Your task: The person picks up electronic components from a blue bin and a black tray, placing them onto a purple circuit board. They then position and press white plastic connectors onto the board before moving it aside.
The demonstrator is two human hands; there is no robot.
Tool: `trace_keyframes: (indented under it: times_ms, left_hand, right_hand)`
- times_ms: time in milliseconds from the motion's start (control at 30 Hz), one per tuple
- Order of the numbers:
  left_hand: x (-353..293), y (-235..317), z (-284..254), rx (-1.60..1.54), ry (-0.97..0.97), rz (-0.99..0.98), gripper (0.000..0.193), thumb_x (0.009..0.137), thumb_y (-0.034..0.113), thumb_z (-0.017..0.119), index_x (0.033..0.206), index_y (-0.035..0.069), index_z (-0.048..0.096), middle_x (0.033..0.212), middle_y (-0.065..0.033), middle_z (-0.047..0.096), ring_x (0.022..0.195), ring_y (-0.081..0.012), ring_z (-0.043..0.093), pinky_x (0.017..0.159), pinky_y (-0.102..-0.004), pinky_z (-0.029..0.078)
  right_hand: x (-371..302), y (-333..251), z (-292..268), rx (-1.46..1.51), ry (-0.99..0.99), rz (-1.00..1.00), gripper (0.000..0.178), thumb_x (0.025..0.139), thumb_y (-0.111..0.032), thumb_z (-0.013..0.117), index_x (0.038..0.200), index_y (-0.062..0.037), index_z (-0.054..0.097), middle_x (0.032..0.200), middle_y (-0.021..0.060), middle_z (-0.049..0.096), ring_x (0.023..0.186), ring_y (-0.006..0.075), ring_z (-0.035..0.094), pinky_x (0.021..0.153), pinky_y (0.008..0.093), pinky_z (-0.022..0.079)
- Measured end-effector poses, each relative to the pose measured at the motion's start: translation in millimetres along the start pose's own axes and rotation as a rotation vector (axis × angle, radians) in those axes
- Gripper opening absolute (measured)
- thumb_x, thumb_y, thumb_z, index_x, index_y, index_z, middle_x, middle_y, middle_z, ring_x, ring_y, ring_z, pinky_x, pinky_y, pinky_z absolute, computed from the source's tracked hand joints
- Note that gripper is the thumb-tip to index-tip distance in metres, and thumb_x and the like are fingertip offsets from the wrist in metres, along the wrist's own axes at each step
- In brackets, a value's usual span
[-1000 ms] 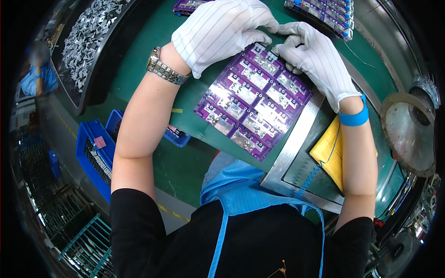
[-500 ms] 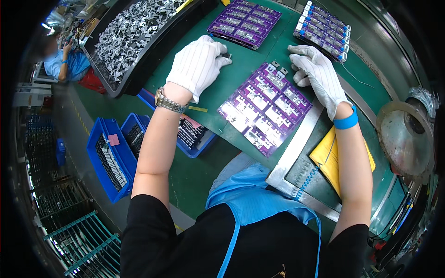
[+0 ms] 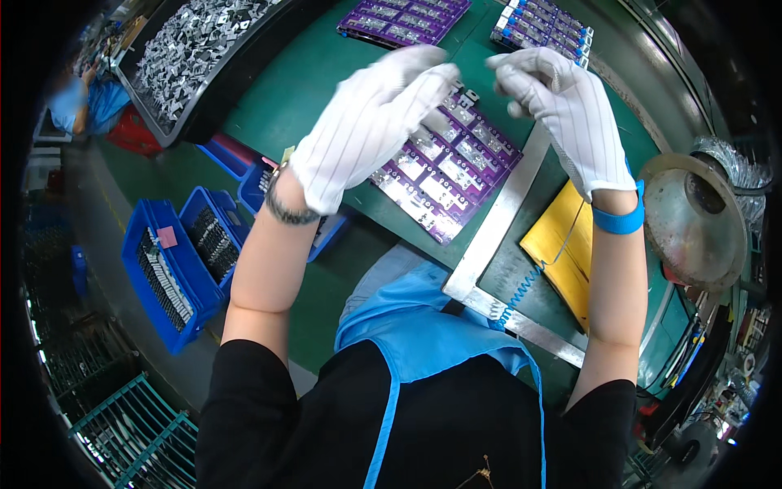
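My left hand [image 3: 371,122], in a white striped glove, hovers over the far left part of a purple circuit board panel [image 3: 476,183]. Its fingers are pressed together and point right; whatever sits at their tips is blurred and hidden. Facing it across a small gap, my right hand [image 3: 562,110] is gloved too, its fingers curled in above the panel's far right corner. I cannot make out anything in that grip. Silvery metal pieces cover the panel in rows, and a small metal clip [image 3: 467,99] sticks out at its far edge.
At the far left stands a black tray [image 3: 195,122] heaped with small metal parts. Two more board stacks, a purple one [image 3: 407,20] and one with white and blue ends [image 3: 542,28], lie at the back. Blue bins [image 3: 147,293] stand lower left; a metal lamp-like hood [image 3: 692,220] is at right.
My left hand has moved right over the panel from beside it, where its fingertips pinched a small metal piece. My right hand has lifted and its fingers point toward the left hand.
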State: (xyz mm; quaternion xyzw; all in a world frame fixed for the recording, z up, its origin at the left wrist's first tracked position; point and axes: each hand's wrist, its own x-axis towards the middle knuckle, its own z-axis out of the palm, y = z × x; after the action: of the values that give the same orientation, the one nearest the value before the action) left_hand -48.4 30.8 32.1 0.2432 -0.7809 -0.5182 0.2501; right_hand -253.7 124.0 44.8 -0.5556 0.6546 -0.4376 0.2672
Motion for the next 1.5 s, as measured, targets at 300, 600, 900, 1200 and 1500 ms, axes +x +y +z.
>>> trace_keyframes:
  times_ms: [300, 600, 900, 1200, 1500]
  left_hand:
    - [-36, -7, 15, -0.317, 0.203, -0.082, 0.03, 0.099, 0.019, 0.056, 0.122, -0.001, 0.062, 0.096, -0.007, 0.072, 0.075, -0.0091, 0.067, 0.066, -0.0201, 0.054]
    - [-65, 19, 48, -0.542, 0.429, 0.126, 0.029, 0.093, 0.012, 0.058, 0.119, -0.001, 0.056, 0.098, -0.0144, 0.068, 0.09, -0.0225, 0.068, 0.078, -0.0324, 0.055]
    - [-71, 17, 69, -0.691, 0.457, 0.183, 0.032, 0.093, 0.013, 0.057, 0.12, -0.003, 0.054, 0.104, -0.0192, 0.063, 0.094, -0.0317, 0.064, 0.08, -0.0376, 0.051]
    - [-79, 7, 46, -0.759, 0.432, 0.216, 0.034, 0.085, 0.009, 0.063, 0.116, -0.004, 0.058, 0.101, -0.0151, 0.069, 0.096, -0.0224, 0.068, 0.085, -0.0333, 0.054]
    - [-83, 18, 52, -0.994, 0.498, 0.238, 0.023, 0.087, 0.013, 0.071, 0.098, 0.0, 0.055, 0.092, -0.0098, 0.066, 0.085, -0.0181, 0.067, 0.075, -0.0315, 0.054]
  right_hand:
    - [-16, -11, 25, -0.057, -0.081, -0.201, 0.032, 0.088, -0.02, 0.069, 0.114, -0.0028, 0.066, 0.102, 0.0154, 0.068, 0.089, 0.0286, 0.066, 0.08, 0.0328, 0.051]
    - [-46, -39, 39, -0.561, 0.085, -0.718, 0.036, 0.082, 0.005, 0.066, 0.118, 0.0001, 0.065, 0.114, 0.016, 0.066, 0.104, 0.0328, 0.063, 0.091, 0.0408, 0.051]
    - [-65, -48, 42, -0.629, 0.053, -0.716, 0.032, 0.094, -0.002, 0.06, 0.126, -0.0026, 0.058, 0.114, 0.0125, 0.063, 0.101, 0.0269, 0.061, 0.086, 0.0378, 0.052]
    - [-71, -62, 27, -0.884, -0.028, -0.758, 0.044, 0.09, 0.005, 0.063, 0.132, -0.0025, 0.055, 0.126, 0.0091, 0.062, 0.109, 0.0224, 0.06, 0.093, 0.033, 0.05]
    - [-84, -49, 34, -0.021, 0.023, -0.205, 0.033, 0.102, -0.01, 0.051, 0.131, 0.0065, 0.051, 0.129, 0.0152, 0.058, 0.117, 0.0197, 0.057, 0.101, 0.0289, 0.044]
